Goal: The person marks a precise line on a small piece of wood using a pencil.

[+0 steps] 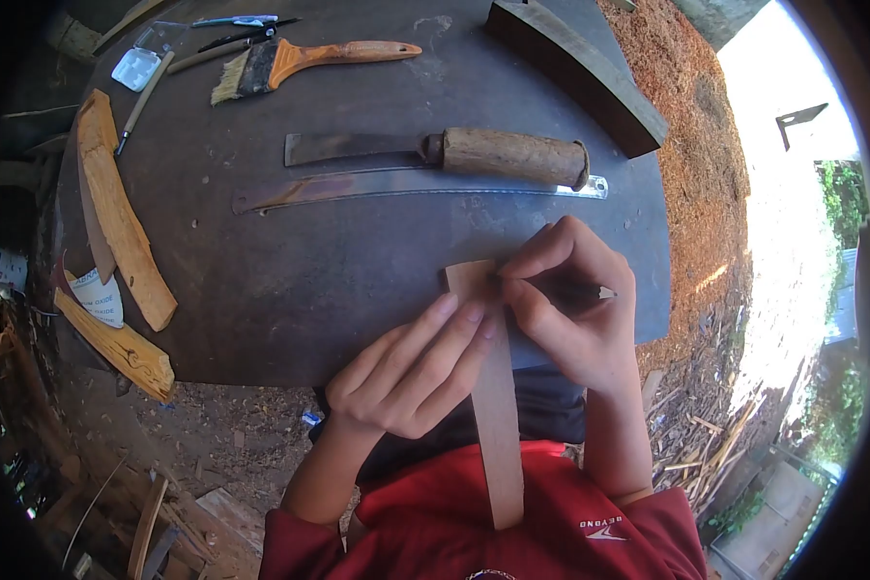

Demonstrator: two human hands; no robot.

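One wooden strip [498, 425]: upper end on the bench [358, 251], lower end over the red shirt [425, 512]. Left hand [406, 377]: grip released, fingers laid on the strip. Right hand [588, 333]: grip clenched around one pencil [594, 291]; its inner end is obscured, so contact cannot be confirmed. Also present: one paintbrush [304, 60], one wood-handled blade [507, 157], one long metal blade [358, 187], one dark curved block [580, 75].

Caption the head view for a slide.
Left hand rests on a flat strip; right hand holds a pencil near the strip's far end.
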